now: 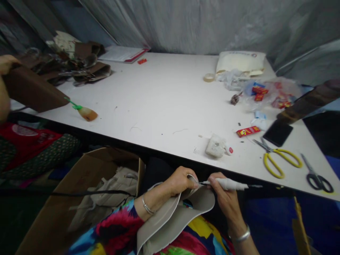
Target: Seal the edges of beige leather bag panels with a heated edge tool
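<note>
In the head view, my left hand (181, 180) pinches the edge of a beige, stiff, curved piece (183, 219) that lies open across my lap. Closed around a white-handled tool (228, 184) is my right hand (225, 198). The tool's thin dark tip points left and meets the beige edge at my left fingertips. A thin shaft also sticks out of its right end. Exactly what kind of tool it is cannot be made out. Folds hide part of the beige piece's inside.
Yellow-handled scissors (282, 159), black-handled scissors (318, 180), a phone (278, 132) and a whitish block (215, 145) lie on the white table (159, 92). At left, another person's hand (7, 65) holds a brown piece (34, 88) near a brush (87, 113). A cardboard box (61, 187) stands below.
</note>
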Motion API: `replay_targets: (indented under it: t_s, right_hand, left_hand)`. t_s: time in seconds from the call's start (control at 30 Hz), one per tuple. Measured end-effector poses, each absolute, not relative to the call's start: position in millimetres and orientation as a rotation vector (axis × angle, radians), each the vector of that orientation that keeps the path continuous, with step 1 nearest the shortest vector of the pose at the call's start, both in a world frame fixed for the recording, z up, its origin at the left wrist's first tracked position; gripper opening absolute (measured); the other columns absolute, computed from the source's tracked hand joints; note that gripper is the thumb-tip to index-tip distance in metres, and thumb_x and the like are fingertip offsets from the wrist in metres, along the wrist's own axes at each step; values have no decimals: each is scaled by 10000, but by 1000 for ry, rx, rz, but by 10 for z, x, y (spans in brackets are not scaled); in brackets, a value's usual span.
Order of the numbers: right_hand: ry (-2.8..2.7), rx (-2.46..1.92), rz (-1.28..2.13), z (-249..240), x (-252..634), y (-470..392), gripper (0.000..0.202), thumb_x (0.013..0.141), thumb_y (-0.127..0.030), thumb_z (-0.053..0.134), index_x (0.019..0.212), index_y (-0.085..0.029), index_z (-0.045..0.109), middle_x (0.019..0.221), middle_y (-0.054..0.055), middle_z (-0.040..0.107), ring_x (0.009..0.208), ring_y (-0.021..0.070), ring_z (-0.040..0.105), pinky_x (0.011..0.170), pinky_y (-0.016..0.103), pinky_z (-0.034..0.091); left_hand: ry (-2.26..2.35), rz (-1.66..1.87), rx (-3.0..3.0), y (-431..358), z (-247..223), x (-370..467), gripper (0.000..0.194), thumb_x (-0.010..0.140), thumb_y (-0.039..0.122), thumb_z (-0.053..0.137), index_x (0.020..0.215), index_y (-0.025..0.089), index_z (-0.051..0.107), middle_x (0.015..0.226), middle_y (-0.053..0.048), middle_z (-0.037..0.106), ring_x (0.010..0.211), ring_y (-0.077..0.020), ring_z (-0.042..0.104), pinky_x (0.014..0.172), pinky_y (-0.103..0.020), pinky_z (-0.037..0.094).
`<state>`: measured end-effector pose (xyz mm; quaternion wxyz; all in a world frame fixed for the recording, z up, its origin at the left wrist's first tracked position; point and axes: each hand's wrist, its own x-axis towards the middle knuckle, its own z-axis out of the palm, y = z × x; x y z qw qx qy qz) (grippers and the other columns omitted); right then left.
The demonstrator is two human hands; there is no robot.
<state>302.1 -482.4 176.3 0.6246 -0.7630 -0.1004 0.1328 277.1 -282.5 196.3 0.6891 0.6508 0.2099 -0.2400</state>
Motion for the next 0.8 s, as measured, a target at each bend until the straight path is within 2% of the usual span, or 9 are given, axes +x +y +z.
replay_targets:
  t_s: [0.27,0.43,0.57,0.8]
  right_hand:
    - [-25,-1705,-92,1737,2935,-4788,431,994,-558,636,784,-182,658,718,14,637,711,172,603,713,293,472]
    - [36,-1781,-305,1878,3325,-4835,400,990,-578,646,971,-180,683,812,21,684,759,186,661,784,330,505]
    - [-58,-1869,-450,1914,3591,-4831,412,1001,-578,632,988,-168,675,861,47,690,815,208,674,858,381,518]
    - [-190,-1886,-438,1822,3747,-4790,383,1008,-555,627,1014,-177,687,927,69,709,894,229,693,941,414,534]
  left_hand:
    - [499,-525,1470,-2834,1936,2760,223,525,278,780,692,141,723,587,22,631,580,-111,510,582,-245,364]
    - [398,-527,1562,-2772,1942,2761,235,604,302,765,767,132,757,687,-5,685,663,-126,561,638,-246,407]
    - [398,-525,1564,-2733,1989,2778,251,613,312,764,782,127,757,683,-6,676,661,-124,557,644,-246,410]
    - [471,-478,1478,-2603,2004,2820,243,595,308,790,759,138,731,635,17,632,611,-112,531,589,-237,379]
